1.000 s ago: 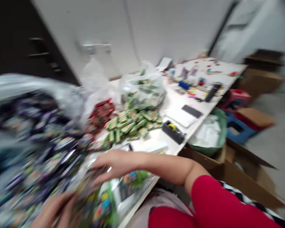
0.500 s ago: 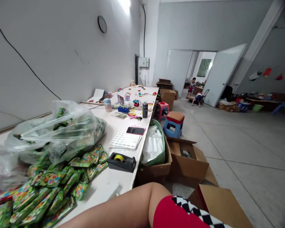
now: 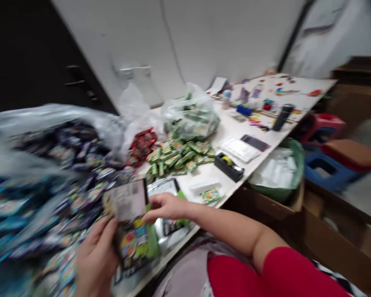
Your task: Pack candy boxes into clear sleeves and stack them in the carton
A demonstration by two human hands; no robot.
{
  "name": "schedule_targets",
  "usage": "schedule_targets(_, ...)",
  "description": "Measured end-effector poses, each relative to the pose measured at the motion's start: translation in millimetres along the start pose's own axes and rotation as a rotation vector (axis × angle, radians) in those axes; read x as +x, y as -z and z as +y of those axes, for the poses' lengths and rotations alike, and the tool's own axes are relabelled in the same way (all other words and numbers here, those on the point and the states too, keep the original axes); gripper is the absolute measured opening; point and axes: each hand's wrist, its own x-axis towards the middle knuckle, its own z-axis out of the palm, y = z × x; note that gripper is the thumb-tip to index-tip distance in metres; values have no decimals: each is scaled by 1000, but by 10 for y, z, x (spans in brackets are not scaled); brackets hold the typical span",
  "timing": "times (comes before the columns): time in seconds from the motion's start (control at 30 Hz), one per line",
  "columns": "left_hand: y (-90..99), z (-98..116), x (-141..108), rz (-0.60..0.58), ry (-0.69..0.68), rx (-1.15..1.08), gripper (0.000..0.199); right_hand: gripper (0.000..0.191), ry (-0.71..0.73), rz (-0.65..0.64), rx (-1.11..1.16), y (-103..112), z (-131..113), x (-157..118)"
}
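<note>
My left hand (image 3: 96, 255) grips the lower left side of a flat printed pouch (image 3: 132, 243), black and green with colourful pictures and a pale label at its top. My right hand (image 3: 168, 205) has thumb and fingers closed at the pouch's right edge; motion blurs the exact contact. Under my right hand a similar silvery pouch (image 3: 173, 227) lies on the table (image 3: 200, 173). Just beyond sit a small green packet (image 3: 210, 195) and a white box-like piece (image 3: 205, 185). Heaped dark packets (image 3: 77, 210) lie left of the held pouch.
Green packets (image 3: 179, 156), red packets (image 3: 142, 144) and a filled plastic bag (image 3: 191, 117) stand along the wall. A tape dispenser (image 3: 228, 166), sticker sheets (image 3: 238, 149) and a phone (image 3: 254, 142) lie near the table edge. Boxes and stools (image 3: 330, 169) stand to the right.
The view has swung left and down to the near piles. Both hands now show with a printed pouch; before, only an outstretched arm showed, its hand out of frame.
</note>
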Motion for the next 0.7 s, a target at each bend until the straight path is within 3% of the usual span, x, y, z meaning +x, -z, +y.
schedule_targets(0.07, 122, -73, -22, -35, 205, -159, 49, 41, 8, 65, 79, -12, 80, 8)
schedule_targets(0.2, 214, -184, -131, -285, 236, -110, 43, 44, 47, 246, 116, -8, 131, -15)
schedule_targets(0.27, 255, -241, -244, -332, 256, -126, 36, 44, 53, 256, 112, -48, 163, -36)
schedule_targets(0.4, 339, -379, -419, -232, 357, -357, 40, 45, -46, 102, 94, -184, 280, -70)
schedule_targets(0.5, 378, -417, -392, -265, 401, -432, 43, 43, -40, 91, -37, -234, 383, -93)
schedule_targets(0.57, 383, -384, -301, -259, 373, -470, 43, 42, -55, 42, -143, -238, 440, -114)
schedule_targets(0.7, 340, -270, -119, -140, 245, -496, 36, 37, -86, -180, -200, -219, 426, -137)
